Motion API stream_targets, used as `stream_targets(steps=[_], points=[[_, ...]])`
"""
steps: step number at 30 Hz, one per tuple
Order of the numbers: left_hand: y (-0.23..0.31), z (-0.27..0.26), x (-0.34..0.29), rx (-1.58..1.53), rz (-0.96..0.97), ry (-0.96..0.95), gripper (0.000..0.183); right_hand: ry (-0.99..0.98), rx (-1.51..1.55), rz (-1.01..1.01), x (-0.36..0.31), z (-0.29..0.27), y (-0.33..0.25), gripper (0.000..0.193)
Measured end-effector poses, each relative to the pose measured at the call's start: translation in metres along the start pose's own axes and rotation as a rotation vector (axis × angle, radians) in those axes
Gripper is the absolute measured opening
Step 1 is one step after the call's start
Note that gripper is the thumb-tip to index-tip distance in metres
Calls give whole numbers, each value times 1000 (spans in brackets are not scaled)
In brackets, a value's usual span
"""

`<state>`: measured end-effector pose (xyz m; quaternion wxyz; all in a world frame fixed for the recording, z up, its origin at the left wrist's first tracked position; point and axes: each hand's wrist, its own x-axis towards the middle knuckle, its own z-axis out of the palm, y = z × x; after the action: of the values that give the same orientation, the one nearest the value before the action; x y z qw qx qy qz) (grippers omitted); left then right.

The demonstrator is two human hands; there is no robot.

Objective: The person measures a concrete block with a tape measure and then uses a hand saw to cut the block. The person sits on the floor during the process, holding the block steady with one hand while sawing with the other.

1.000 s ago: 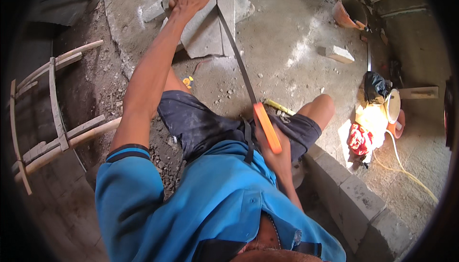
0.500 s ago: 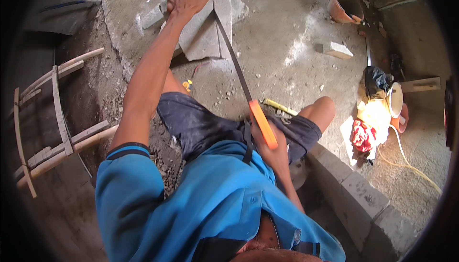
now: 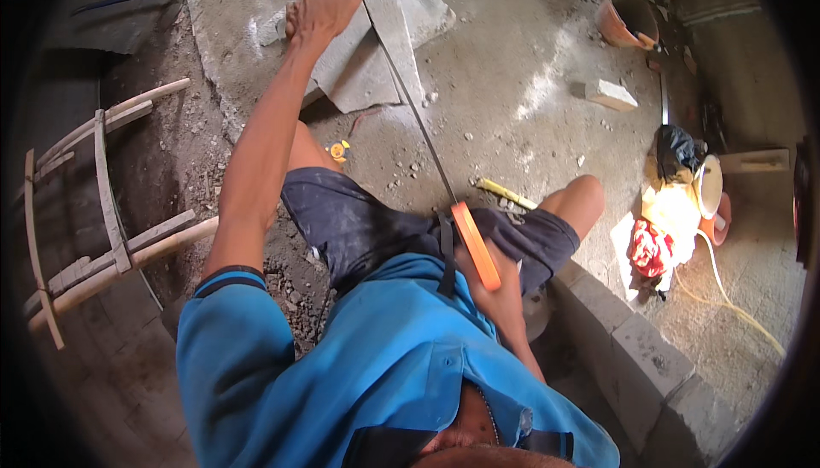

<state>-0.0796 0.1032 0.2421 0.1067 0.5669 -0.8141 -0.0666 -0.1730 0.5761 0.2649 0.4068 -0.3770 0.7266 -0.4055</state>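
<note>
Holding a saw (image 3: 475, 244) is the right grip (image 3: 497, 284); the left grip (image 3: 323, 14), closure unclear, rests on a grey block (image 3: 363, 68).

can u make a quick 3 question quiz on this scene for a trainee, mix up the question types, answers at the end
1. Multiple choice: in this view, the far end of the orange-handled saw overlaps what?
a) a bucket
b) the pale block
c) a yellow hose
2. True or false: the left hand grips the saw's handle.
3. Fill in: the ladder-like wooden frame lies in the ____ half of the picture.

Key: 1. b; 2. false, the right hand grips it; 3. left
</note>
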Motion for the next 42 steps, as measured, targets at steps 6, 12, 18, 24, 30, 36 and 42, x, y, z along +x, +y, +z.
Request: stream_targets(steps=[6, 12, 18, 24, 30, 36, 42], points=[[28, 18, -34, 2, 167, 212, 87, 61, -12, -40, 124, 46, -8, 27], [42, 1, -20, -25, 112, -18, 84, 56, 12, 15, 118, 48, -15, 31], [33, 12, 7, -68, 28, 54, 87, 88, 35, 168, -35, -19, -5, 26], [80, 10, -20, -64, 85, 9, 81, 120, 29, 42, 148, 28, 10, 29], [31, -2, 2, 46, -113, -40, 81, 17, -16, -24, 65, 20, 4, 27], [39, -9, -28, 51, 66, 63, 79, 55, -7, -59, 41, 11, 15, 20], [47, 18, -27, -32, 9, 19, 84, 51, 30, -7, 144, 44, -2, 34]])
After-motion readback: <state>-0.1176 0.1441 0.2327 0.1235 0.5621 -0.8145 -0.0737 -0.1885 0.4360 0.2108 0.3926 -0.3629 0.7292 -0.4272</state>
